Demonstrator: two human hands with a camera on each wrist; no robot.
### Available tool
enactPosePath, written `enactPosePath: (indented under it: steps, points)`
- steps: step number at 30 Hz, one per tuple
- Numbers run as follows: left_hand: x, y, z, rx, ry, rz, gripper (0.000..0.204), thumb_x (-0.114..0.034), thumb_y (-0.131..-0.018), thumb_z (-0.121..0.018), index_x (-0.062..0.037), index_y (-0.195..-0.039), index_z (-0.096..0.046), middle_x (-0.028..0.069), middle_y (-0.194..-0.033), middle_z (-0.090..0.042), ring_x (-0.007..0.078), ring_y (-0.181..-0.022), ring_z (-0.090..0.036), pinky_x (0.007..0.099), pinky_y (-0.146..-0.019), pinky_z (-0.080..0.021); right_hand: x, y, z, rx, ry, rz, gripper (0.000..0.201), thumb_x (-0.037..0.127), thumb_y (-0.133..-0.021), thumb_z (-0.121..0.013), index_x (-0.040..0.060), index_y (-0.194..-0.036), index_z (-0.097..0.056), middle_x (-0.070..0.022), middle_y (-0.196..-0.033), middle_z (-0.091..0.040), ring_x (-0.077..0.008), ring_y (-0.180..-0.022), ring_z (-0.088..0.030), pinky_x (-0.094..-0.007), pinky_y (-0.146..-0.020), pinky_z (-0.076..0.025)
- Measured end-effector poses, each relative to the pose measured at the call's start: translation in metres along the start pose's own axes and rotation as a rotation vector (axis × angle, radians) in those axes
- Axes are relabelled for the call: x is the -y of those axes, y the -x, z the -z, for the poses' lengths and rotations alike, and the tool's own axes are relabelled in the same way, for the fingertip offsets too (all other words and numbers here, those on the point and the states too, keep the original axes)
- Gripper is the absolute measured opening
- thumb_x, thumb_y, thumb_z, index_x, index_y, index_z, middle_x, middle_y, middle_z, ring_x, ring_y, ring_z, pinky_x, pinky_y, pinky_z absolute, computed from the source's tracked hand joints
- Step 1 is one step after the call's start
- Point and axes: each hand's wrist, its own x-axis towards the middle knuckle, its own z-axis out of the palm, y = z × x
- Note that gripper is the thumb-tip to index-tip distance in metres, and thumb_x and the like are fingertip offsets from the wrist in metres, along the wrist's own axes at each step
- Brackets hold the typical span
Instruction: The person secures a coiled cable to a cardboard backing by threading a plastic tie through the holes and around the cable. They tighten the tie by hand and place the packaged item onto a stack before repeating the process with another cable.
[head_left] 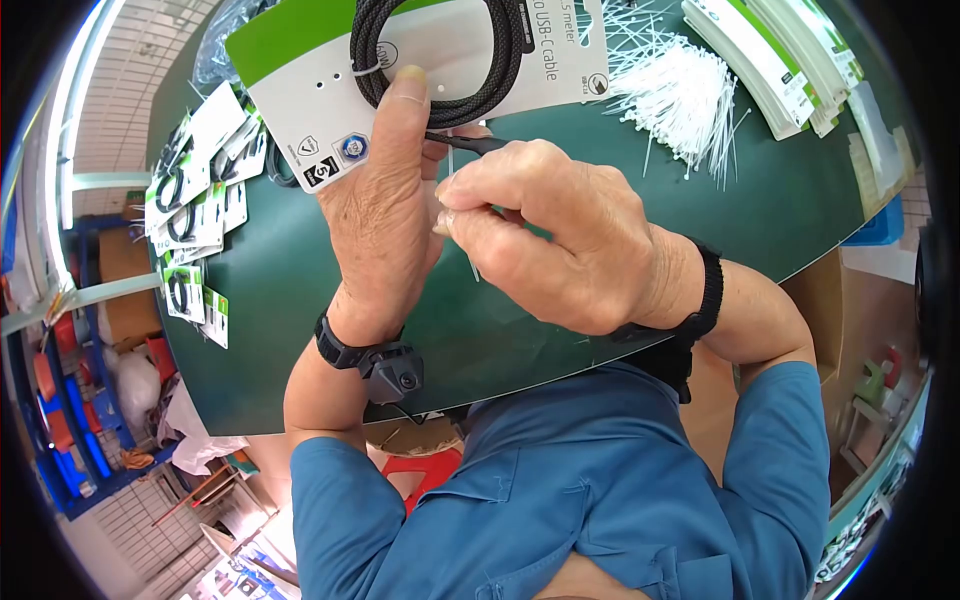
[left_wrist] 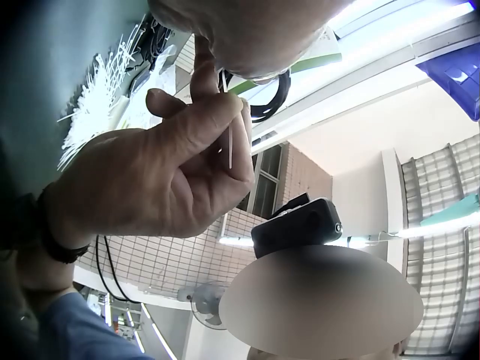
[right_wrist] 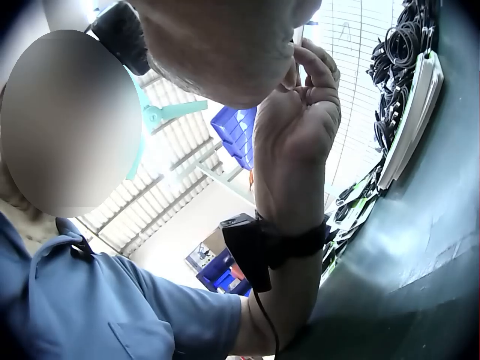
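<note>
My left hand (head_left: 375,225) grips a white and green packaging card (head_left: 300,95) with its thumb on the front. Looped on the card is a black braided USB-C cable (head_left: 508,65). A white cable tie (head_left: 368,71) runs round the loop above the thumb tip. Just right of the left hand, my right hand (head_left: 570,240) pinches a thin white cable tie between thumb and forefinger; its tail (head_left: 475,266) sticks out below. In the left wrist view, the white tie (left_wrist: 230,144) crosses in front of the curled right-hand fingers. The left fingers behind the card are mostly hidden.
Carded cables (head_left: 190,205) lie heaped along the green table's (head_left: 540,345) left side. A pile of loose white cable ties (head_left: 685,100) spreads at the back right, beside stacked flat cards (head_left: 765,70). Clear plastic bags (head_left: 225,50) sit at the back left.
</note>
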Motion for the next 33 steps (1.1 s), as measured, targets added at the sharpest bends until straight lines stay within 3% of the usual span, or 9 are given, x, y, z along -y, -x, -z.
enactPosePath:
  steps: [4, 6, 13, 22, 24, 28, 30, 32, 33]
  points:
    - [-0.001, 0.0, 0.002, 0.0, -0.012, -0.016, 0.027, -0.015, -0.099, -0.068, -0.0006, -0.12, -0.059, 0.0095, -0.106, -0.068, 0.0192, -0.085, -0.07, 0.0346, -0.073, -0.061, 0.002, 0.004, -0.005, 0.029, -0.076, -0.003, 0.026, -0.008, -0.069, -0.077, -0.0115, -0.091, -0.064, -0.0238, -0.102, -0.064, -0.0278, -0.076, -0.069, -0.0321, -0.059, -0.058]
    - [-0.003, 0.0, 0.002, 0.0, -0.037, -0.045, 0.027, -0.015, -0.1, -0.068, -0.0005, -0.121, -0.058, 0.0095, -0.106, -0.068, 0.0196, -0.085, -0.071, 0.0352, -0.073, -0.061, 0.002, 0.003, -0.015, -0.112, -0.093, 0.025, 0.016, 0.003, -0.073, -0.071, -0.0009, -0.078, -0.057, -0.0122, -0.092, -0.057, -0.0221, -0.069, -0.062, -0.0309, -0.052, -0.052]
    - [0.002, 0.001, 0.005, 0.025, -0.005, -0.098, 0.027, -0.014, -0.099, -0.068, -0.0013, -0.121, -0.058, 0.0082, -0.108, -0.066, 0.0188, -0.088, -0.069, 0.0356, -0.074, -0.062, -0.002, 0.003, -0.015, -0.094, -0.155, 0.045, 0.018, 0.005, -0.075, -0.071, 0.0005, -0.078, -0.054, -0.0127, -0.095, -0.059, -0.0242, -0.072, -0.063, -0.0333, -0.057, -0.054]
    - [0.002, 0.002, 0.004, -0.038, -0.061, -0.036, 0.032, -0.016, -0.097, -0.072, -0.0017, -0.122, -0.057, 0.0058, -0.107, -0.063, 0.0137, -0.086, -0.065, 0.0298, -0.071, -0.057, -0.01, 0.0, -0.007, -0.07, -0.08, -0.004, 0.018, 0.005, -0.074, -0.073, 0.002, -0.085, -0.059, -0.0101, -0.091, -0.061, -0.0251, -0.074, -0.064, -0.0332, -0.059, -0.055]
    - [0.002, 0.004, 0.001, 0.047, -0.001, -0.152, 0.03, -0.015, -0.095, -0.074, -0.0013, -0.118, -0.059, 0.0049, -0.107, -0.063, 0.013, -0.086, -0.063, 0.0291, -0.073, -0.055, -0.011, -0.002, 0.005, 0.12, -0.048, -0.03, 0.027, -0.007, -0.073, -0.076, -0.0041, -0.098, -0.066, -0.0186, -0.1, -0.07, -0.0271, -0.08, -0.069, -0.0333, -0.066, -0.058]
    - [0.014, -0.002, 0.011, 0.045, -0.082, -0.19, 0.022, -0.011, -0.096, -0.071, -0.0019, -0.115, -0.064, 0.0063, -0.106, -0.063, 0.0139, -0.084, -0.063, 0.0287, -0.073, -0.055, -0.012, -0.003, 0.008, 0.145, -0.008, -0.039, 0.028, -0.01, -0.075, -0.077, -0.0029, -0.099, -0.067, -0.0185, -0.099, -0.071, -0.027, -0.079, -0.07, -0.0327, -0.066, -0.059]
    - [0.023, -0.004, 0.018, 0.119, -0.304, -0.371, 0.036, -0.016, -0.099, -0.071, -0.0013, -0.13, -0.059, 0.0058, -0.117, -0.067, 0.0138, -0.094, -0.066, 0.0283, -0.079, -0.054, -0.015, -0.003, 0.009, 0.042, -0.036, -0.058, 0.026, -0.01, -0.08, -0.077, -0.003, -0.102, -0.066, -0.0188, -0.099, -0.071, -0.028, -0.079, -0.071, -0.0326, -0.066, -0.06]
    - [0.026, -0.004, 0.021, 0.143, -0.252, -0.341, 0.035, -0.014, -0.099, -0.07, -0.0012, -0.129, -0.06, 0.0063, -0.117, -0.067, 0.0145, -0.094, -0.067, 0.0286, -0.077, -0.054, -0.02, -0.004, 0.014, 0.019, -0.05, -0.028, 0.022, -0.009, -0.086, -0.076, -0.0035, -0.104, -0.063, -0.0181, -0.099, -0.072, -0.0235, -0.075, -0.072, -0.0296, -0.063, -0.059]
    - [0.027, -0.004, 0.021, 0.175, -0.212, -0.314, 0.034, -0.013, -0.098, -0.07, -0.001, -0.128, -0.061, 0.0068, -0.117, -0.068, 0.0152, -0.094, -0.067, 0.0289, -0.075, -0.054, -0.017, -0.008, 0.018, -0.009, -0.045, -0.118, 0.022, -0.009, -0.088, -0.075, -0.0031, -0.105, -0.062, -0.0176, -0.099, -0.072, -0.0201, -0.073, -0.071, -0.0276, -0.061, -0.059]
